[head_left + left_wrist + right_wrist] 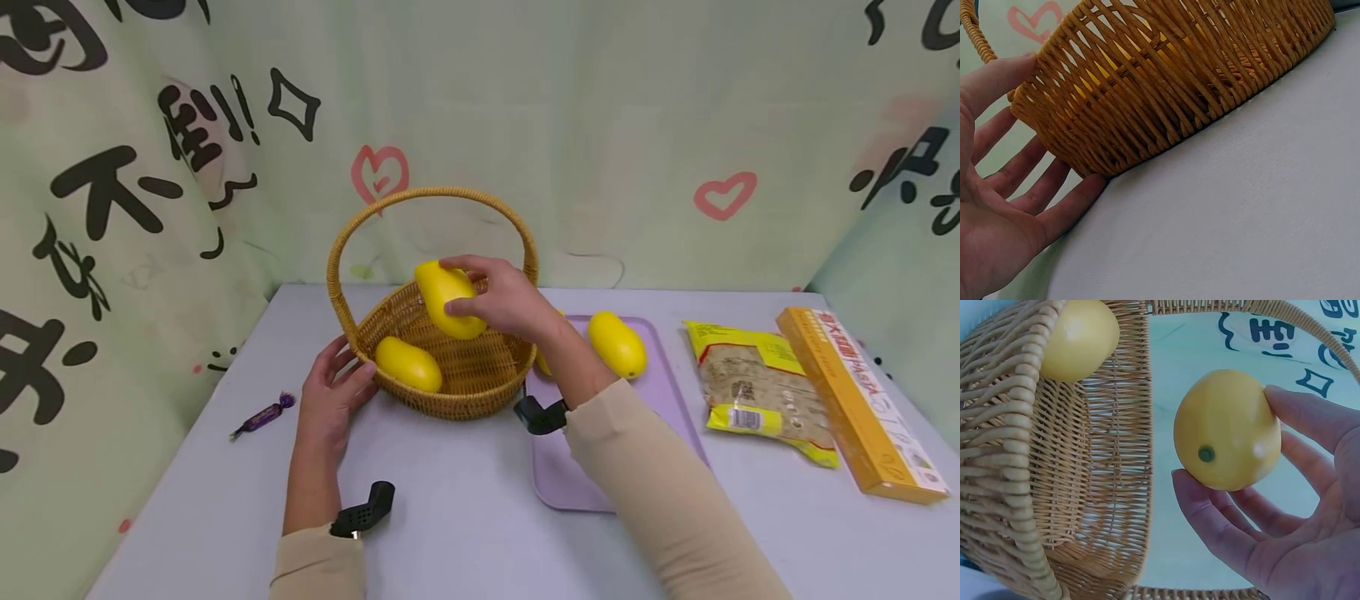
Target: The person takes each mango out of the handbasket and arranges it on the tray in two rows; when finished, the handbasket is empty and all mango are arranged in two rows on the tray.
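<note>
A wicker basket (pixel 468 379) with a tall arched handle stands on the white table, one yellow mango (pixel 408 365) lying inside at its left. Above the basket's opening, my right hand (pixel 502 300) holds another yellow mango (pixel 447 300) between thumb and fingers. The right wrist view shows a green stem spot on this held mango (pixel 1229 428), clear of the wicker. My left hand (pixel 337 387) grips the basket's left end; in the left wrist view the thumb (pixel 1007 72) is at the rim and the fingers reach round the outer wall, some tips hidden.
Right of the basket lies a purple tray (pixel 558 483) with a mango (pixel 617 344) and another mostly hidden behind my right forearm. Farther right are a yellow-and-clear food bag (pixel 765 387) and a long orange box (pixel 862 404). A purple-wrapped candy (pixel 262 417) lies at left.
</note>
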Demonstrator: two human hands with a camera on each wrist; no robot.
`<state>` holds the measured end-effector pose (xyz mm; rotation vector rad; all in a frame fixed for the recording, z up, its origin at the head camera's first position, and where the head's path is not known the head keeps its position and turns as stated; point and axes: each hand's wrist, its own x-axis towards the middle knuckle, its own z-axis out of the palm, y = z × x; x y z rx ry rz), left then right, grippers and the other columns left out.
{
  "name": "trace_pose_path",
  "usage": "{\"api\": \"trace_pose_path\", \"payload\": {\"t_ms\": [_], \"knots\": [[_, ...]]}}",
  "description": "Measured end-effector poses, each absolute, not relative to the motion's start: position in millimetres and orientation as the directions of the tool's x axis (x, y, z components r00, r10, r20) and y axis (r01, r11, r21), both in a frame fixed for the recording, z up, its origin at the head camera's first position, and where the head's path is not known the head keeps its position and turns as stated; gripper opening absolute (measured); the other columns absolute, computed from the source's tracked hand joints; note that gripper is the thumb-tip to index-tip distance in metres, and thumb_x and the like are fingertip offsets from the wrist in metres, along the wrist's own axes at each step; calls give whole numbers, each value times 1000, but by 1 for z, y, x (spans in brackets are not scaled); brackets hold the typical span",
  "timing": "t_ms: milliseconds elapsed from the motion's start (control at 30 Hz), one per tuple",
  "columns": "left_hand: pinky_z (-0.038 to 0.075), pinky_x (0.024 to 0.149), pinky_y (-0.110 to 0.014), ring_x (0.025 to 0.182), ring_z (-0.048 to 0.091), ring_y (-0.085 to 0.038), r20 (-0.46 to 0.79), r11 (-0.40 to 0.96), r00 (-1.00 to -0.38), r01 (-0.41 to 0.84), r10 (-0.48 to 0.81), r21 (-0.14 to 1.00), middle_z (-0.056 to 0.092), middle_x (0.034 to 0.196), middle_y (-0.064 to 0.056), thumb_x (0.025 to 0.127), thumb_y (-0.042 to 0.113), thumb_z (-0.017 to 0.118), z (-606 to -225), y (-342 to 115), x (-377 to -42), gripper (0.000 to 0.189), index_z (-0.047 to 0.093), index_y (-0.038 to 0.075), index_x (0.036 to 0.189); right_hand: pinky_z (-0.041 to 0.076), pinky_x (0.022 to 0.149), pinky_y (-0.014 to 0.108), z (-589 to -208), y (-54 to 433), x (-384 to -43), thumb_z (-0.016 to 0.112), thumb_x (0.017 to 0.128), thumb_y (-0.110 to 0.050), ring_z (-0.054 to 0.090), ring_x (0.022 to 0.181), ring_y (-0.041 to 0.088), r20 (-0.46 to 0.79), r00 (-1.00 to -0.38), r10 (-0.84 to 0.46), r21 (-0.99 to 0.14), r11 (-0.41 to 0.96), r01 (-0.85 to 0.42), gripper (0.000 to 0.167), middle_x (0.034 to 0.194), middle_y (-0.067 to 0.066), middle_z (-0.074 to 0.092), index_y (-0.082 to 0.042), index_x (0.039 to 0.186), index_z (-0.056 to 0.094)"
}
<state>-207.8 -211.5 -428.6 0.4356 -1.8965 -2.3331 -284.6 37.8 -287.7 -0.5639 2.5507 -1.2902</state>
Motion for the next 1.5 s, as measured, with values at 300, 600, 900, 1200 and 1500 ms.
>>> {"api": "trace_pose_path", "payload": {"t_ms": [300,600,900,1200,1500], "knots": [[53,109,-37,140,49,-20,-160,-213,-953,-106,-259,971,43,159,-3,97,15,73,-427,-214,-204,73,38,29,159,56,92,40,-282,44,-273,76,93,-19,56,121,30,-6,-890,-457,-807,527,-266,60,145,5,56,-30,149,56],[53,108,-37,139,50,-19,-174,-208,-946,-119,-274,971,44,158,-1,97,18,75,-429,-215,-202,73,39,32,158,56,89,40,-275,51,-261,76,93,-21,56,122,32,9,-894,-448,-808,523,-270,60,147,5,53,-30,149,56],[53,109,-37,140,49,-20,-170,-205,-948,-116,-269,972,43,159,-2,96,18,75,-428,-214,-203,74,38,32,159,56,86,38,-271,62,-246,77,92,-23,56,124,34,-3,-907,-421,-809,535,-245,60,151,5,51,-32,148,57],[54,107,-36,141,49,-21,-169,-192,-946,-118,-275,974,44,158,-2,96,20,76,-429,-212,-205,74,39,32,159,57,87,39,-271,79,-231,77,92,-24,58,122,34,-17,-922,-387,-822,531,-208,59,142,7,51,-35,147,57],[53,108,-36,140,50,-20,-166,-187,-946,-115,-280,975,45,157,-2,96,20,76,-427,-208,-206,73,40,33,158,58,68,33,-277,99,-214,76,93,-23,58,119,35,-55,-930,-364,-850,506,-148,59,143,11,49,-34,147,55]]}}
